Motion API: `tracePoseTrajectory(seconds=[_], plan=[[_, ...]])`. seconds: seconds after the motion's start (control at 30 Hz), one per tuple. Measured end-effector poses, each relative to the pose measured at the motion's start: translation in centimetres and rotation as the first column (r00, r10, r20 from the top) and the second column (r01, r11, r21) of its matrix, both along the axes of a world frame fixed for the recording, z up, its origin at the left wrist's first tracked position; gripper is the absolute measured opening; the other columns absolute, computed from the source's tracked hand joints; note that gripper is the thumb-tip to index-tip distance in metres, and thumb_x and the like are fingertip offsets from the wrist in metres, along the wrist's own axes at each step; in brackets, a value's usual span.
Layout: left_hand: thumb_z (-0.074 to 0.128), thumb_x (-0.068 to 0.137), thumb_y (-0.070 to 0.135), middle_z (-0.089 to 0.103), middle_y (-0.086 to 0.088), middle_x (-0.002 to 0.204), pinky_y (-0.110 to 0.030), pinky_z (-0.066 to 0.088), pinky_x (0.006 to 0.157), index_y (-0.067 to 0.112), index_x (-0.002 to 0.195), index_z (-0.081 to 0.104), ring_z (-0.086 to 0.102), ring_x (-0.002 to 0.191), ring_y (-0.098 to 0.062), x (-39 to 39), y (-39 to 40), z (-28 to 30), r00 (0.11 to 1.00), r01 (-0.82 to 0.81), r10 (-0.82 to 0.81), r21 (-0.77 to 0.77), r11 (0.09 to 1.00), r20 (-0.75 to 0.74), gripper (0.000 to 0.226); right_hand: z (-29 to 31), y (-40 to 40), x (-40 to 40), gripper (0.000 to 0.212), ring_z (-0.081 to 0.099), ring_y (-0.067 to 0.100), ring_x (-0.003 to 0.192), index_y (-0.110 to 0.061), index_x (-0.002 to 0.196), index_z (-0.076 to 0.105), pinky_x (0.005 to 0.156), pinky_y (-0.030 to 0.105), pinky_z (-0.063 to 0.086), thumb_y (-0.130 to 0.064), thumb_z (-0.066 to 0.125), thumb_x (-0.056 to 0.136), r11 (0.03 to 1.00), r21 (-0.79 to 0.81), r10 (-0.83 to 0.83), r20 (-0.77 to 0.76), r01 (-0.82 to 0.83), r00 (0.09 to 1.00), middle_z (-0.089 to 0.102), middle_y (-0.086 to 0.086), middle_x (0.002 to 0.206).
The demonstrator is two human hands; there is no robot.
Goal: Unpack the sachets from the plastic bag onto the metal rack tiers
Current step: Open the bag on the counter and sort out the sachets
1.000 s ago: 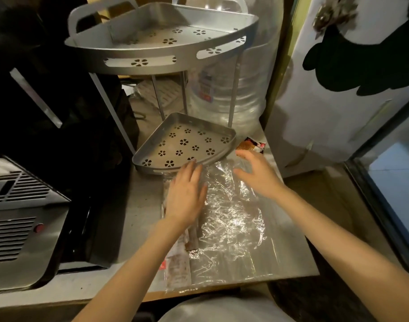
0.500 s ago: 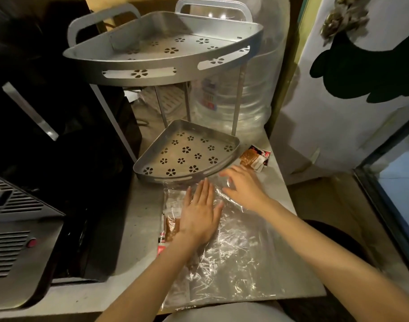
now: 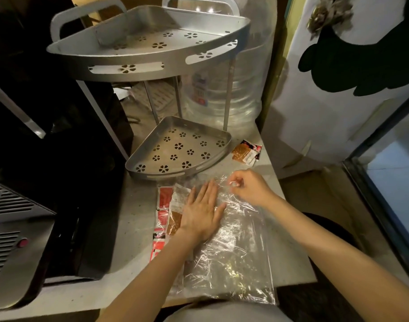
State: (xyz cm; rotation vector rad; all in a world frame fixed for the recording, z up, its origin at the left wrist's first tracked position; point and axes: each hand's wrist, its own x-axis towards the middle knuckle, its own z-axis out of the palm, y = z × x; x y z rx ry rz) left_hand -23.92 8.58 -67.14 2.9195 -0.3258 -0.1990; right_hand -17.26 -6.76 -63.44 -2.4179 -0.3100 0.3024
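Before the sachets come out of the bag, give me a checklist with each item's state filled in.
1. Bag held flat: the left hand presses flat on the plastic bag. Ok.
2. Bag mouth gripped: the right hand pinches the film at the bag's far edge. Ok.
3. Mouth actually open: cannot tell, the clear film hides it.
4. Sachets located: red and brown sachets lie at the bag's left side, partly under the left hand. Ok.
5. Lower tier free to receive: nothing on it. Ok.
6. Upper tier free: nothing on it. Ok.
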Motion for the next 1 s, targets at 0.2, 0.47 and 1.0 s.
tracePoseTrajectory(seconds=[0.2, 0.47, 1.0], plan=[[-0.009, 0.088, 0.055, -0.024, 0.002, 0.145, -0.035, -0.018, 0.112, 0.018, 0.134, -0.020, -0.017, 0.139, -0.009, 0.2, 0.2, 0.1, 0.998, -0.041, 0.041, -0.002, 0.999, -0.041, 0.061, 1.5, -1.4, 0.0, 0.023, 0.052, 0.010, 0.073, -0.029, 0.067, 0.060, 0.069, 0.022, 0.042, -0.010, 0.071, 0.074, 0.989, 0.140, -0.038, -0.063, 0.047, 0.997, 0.064, 0.000, 0.078], [0.001, 0.095, 0.046, -0.012, 0.002, 0.155, -0.036, -0.013, 0.116, 0.021, 0.145, -0.008, -0.012, 0.142, -0.009, 0.6, 0.8, -0.3, 0.995, -0.063, 0.061, -0.023, 0.998, -0.078, 0.057, 3.0, -4.4, -0.1, 0.022, 0.056, 0.006, 0.073, -0.022, 0.066, 0.059, 0.070, 0.019, 0.042, -0.006, 0.072, 0.072, 0.945, 0.274, -0.163, -0.085, 0.181, 0.983, 0.061, -0.007, 0.072], [0.006, 0.077, 0.066, 0.032, 0.008, 0.147, -0.033, -0.005, 0.116, 0.019, 0.134, 0.045, 0.022, 0.139, -0.006, -7.1, -0.1, 4.4, 0.998, 0.059, -0.056, -0.226, 0.972, 0.020, 0.083, 2.2, -2.9, -0.8, 0.012, 0.058, 0.015, 0.095, -0.012, 0.094, 0.067, 0.091, 0.032, 0.047, -0.015, 0.065, 0.083, 0.885, 0.360, -0.299, -0.046, 0.295, 0.953, 0.064, 0.004, 0.107]])
